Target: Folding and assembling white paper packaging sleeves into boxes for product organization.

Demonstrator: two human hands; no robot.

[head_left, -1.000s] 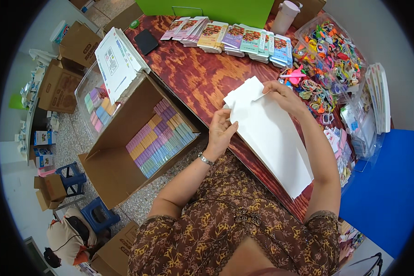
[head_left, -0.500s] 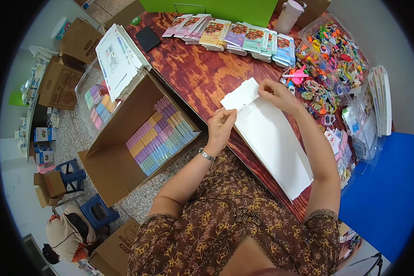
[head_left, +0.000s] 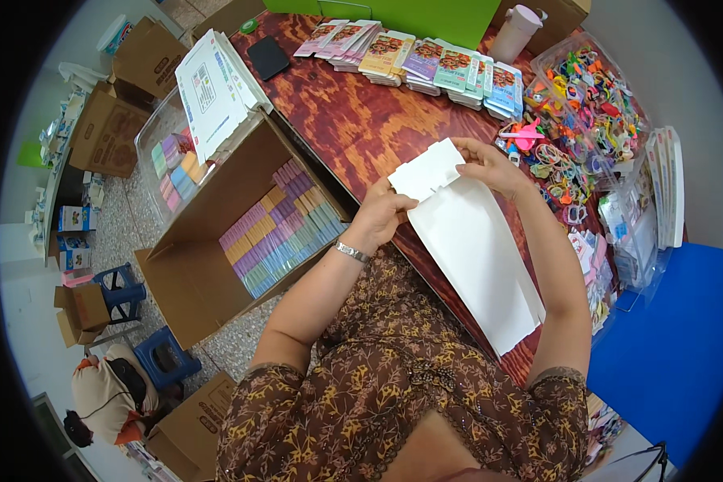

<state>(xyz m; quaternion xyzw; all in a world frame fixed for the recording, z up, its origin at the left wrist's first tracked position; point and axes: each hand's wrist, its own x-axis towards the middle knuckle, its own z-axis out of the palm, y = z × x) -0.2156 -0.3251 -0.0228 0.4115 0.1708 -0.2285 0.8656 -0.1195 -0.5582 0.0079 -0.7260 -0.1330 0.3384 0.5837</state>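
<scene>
A long white sheet of folded card [head_left: 478, 249] lies along the table's near edge, its far end lifted a little between my hands. My left hand [head_left: 384, 210] pinches the left side of that end, thumb on top. At the right corner my right hand [head_left: 490, 167] grips it too, with the thumb pressing on the upper face. A crease runs across the card between the two thumbs, and a flap stands beyond it. The fingers under the card are hidden.
Several stacks of colourful packets [head_left: 458, 72] line the far side, beside a pale pink bottle [head_left: 518, 34]. Trays of small coloured trinkets [head_left: 594, 104] stand right. Left of the table is an open carton [head_left: 193, 265] with packed pastel boxes; a black phone-like object [head_left: 267, 59] lies behind.
Both hands have shifted their hold on the card's far end, my left thumb now lying over its edge. The flap there is raised more, and the card bows slightly.
</scene>
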